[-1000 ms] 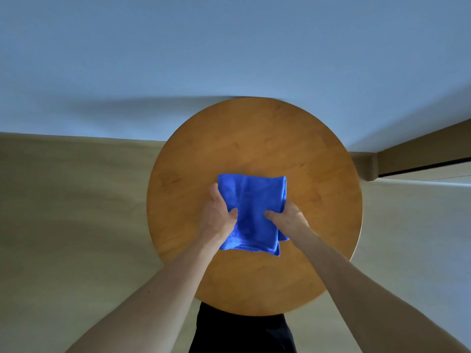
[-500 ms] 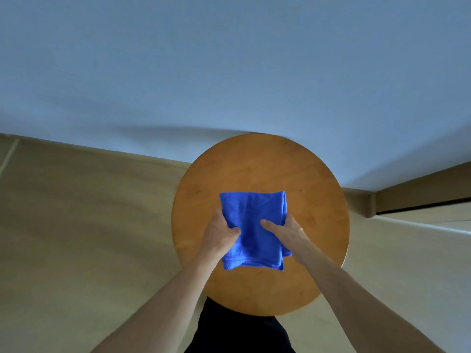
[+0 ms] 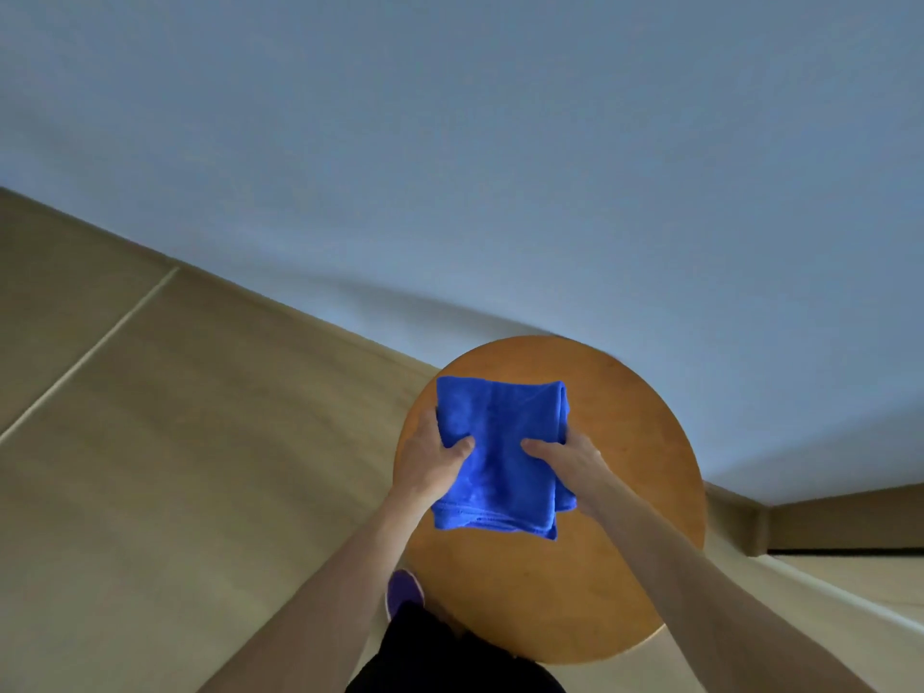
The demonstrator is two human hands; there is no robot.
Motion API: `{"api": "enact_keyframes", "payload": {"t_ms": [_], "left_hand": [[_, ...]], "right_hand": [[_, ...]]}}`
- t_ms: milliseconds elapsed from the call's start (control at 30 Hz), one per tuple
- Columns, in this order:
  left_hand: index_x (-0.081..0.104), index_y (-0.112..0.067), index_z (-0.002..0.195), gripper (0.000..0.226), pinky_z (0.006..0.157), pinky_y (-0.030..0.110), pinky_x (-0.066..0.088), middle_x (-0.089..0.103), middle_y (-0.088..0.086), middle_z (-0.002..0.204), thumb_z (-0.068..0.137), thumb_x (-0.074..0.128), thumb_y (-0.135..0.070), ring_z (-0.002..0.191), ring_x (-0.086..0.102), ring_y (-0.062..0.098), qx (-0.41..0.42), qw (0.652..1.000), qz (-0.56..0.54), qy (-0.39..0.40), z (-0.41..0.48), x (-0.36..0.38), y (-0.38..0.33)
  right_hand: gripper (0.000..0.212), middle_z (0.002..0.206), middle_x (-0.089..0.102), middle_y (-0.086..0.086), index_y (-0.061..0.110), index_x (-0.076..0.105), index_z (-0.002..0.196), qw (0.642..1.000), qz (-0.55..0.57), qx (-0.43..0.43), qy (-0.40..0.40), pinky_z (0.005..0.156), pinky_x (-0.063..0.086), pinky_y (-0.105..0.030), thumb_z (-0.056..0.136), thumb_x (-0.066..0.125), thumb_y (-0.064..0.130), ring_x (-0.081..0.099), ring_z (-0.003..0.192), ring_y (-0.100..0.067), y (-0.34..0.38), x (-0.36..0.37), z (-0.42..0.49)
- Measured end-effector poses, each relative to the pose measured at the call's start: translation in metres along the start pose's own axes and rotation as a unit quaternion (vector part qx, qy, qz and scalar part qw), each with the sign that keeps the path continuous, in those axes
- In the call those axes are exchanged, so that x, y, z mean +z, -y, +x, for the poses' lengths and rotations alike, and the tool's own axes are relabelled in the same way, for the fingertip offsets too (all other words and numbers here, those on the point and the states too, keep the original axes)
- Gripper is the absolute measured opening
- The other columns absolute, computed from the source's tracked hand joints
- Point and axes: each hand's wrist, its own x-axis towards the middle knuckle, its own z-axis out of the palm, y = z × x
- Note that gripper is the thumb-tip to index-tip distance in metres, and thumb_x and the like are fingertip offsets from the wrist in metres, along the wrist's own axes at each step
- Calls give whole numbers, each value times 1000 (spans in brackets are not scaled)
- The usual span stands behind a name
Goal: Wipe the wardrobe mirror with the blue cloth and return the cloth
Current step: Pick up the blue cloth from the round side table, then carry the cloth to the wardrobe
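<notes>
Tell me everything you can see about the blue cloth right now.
The blue cloth is bright blue, soft and fuzzy like microfibre, folded into a rough rectangle with a stitched hem along its near edge. It is above the round wooden stool. The left hand pinches its left side and the right hand its right, thumbs on top.

round wooden table top [image 3: 625, 567] standing on a tan floor [image 3: 175, 467]

the top is showing a bare, orange-brown surface at its near and right parts; a folded blue cloth [image 3: 500, 457] is hanging over its far left part, whether touching the wood cannot be told; the floor is spreading out to the left, a pale seam line [image 3: 90, 352] crossing it; the table's far edge is sitting close to the wall [image 3: 450, 167]
</notes>
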Motion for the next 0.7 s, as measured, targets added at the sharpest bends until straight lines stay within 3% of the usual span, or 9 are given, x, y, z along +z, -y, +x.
{"api": "enact_keyframes", "payload": {"t_ms": [100,300,533,700], "left_hand": [[46,-28,127,43,73,26,50,64,-16,104,90,68,-33,92,64,5,-7,999,-34,-26,-15,-21,5],[45,-25,118,34,76,38,59,66,-10,99,90,64,-32,86,68,12,-14,994,-70,-78,-38,-83,22],[44,-25,119,33,82,41,59,65,-10,103,93,63,-29,91,68,14,-13,989,-94,-116,-54,-172,63],[46,-26,120,31,83,42,59,65,-10,103,94,63,-29,90,68,13,-24,982,-110,-152,-70,-242,108]], "right_hand": [[39,114,71,-3,19,59,125,999,-25,-26,20,92,58,-48,88,73,24,69,102,-25,18,15,-10],[40,110,73,0,23,61,120,992,-73,-83,57,88,60,-46,84,76,34,71,99,-22,51,71,-32],[33,106,72,-1,22,59,119,984,-111,-125,67,70,56,-31,89,71,27,70,94,-20,78,166,-54],[19,97,73,4,24,61,105,974,-130,-161,95,49,50,-13,89,72,21,70,81,-9,98,249,-72]]}}
